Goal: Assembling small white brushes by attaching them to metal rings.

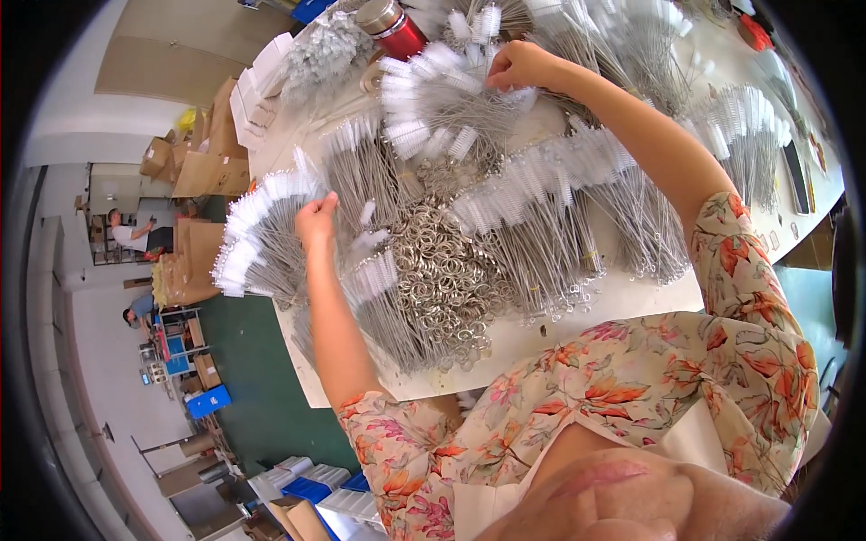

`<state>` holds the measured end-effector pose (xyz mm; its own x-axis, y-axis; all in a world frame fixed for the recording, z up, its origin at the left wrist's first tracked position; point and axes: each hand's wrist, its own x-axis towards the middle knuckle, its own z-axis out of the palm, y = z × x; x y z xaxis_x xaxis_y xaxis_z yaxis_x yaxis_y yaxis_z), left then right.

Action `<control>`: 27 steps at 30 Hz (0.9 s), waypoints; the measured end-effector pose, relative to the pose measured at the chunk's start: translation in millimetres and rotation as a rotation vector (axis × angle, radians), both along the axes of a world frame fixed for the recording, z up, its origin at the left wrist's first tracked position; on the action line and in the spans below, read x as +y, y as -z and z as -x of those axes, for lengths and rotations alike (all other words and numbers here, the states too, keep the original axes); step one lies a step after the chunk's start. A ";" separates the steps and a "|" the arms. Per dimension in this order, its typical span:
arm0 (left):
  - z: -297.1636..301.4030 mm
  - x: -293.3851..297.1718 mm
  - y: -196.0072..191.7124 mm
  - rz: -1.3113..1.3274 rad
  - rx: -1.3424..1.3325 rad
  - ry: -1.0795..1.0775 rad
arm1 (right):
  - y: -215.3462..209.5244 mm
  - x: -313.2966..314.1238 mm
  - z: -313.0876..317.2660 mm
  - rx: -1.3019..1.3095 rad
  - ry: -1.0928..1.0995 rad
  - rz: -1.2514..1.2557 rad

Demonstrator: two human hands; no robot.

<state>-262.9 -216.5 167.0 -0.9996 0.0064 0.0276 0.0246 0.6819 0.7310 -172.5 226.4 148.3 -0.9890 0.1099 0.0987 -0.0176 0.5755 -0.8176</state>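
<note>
Bundles of thin wire brushes with white bristle heads cover the table. My left hand (316, 219) is closed in a pinch beside the left brush bundle (262, 230); anything between its fingertips is too small to make out. Farther off, my right hand (523, 66) is also closed, its fingertips down at the bristle heads of a loose pile of brushes (437, 95). Whatever those fingers grip is hidden. Between my arms lies a heap of metal split rings (446, 270). Just right of the heap, another row of brushes (541, 225) lies with its wire stems toward me.
A red flask with a metal lid (392, 29) stands at the table's far side, near white boxes (262, 81). More brush bundles (744, 126) lie at the right. Cardboard boxes (212, 153) and a blue bin (208, 401) stand beyond the left edge. Two people are in the background.
</note>
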 end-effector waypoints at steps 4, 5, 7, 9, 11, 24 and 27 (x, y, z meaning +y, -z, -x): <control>9.6 4.2 -2.2 -0.189 0.189 -0.070 | -20.0 -10.9 -2.6 -0.034 -0.055 0.081; 11.1 8.3 -1.5 -0.266 0.315 -0.082 | -24.4 -12.7 -4.5 0.023 -0.015 0.087; 13.7 12.4 -3.1 -0.083 0.357 0.000 | -33.3 -16.0 -8.2 0.154 0.117 -0.278; 14.9 15.0 -2.0 0.102 0.402 0.076 | -35.9 -22.9 -9.3 0.467 0.277 -0.667; 17.0 15.0 -2.0 -0.004 0.357 0.076 | -46.7 -39.4 -4.3 0.523 0.222 -0.534; -16.8 25.9 -27.0 -0.113 0.541 0.034 | -48.1 -73.5 41.7 0.073 0.005 -0.475; -38.3 40.9 -47.3 -0.519 0.489 -0.002 | -38.1 -52.7 53.5 0.218 0.101 -0.110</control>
<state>-224.6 -175.6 214.2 -0.8719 -0.1312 0.4718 0.4317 0.2489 0.8670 -226.0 173.7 186.5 -0.9278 0.1835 0.3249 -0.1244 0.6687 -0.7331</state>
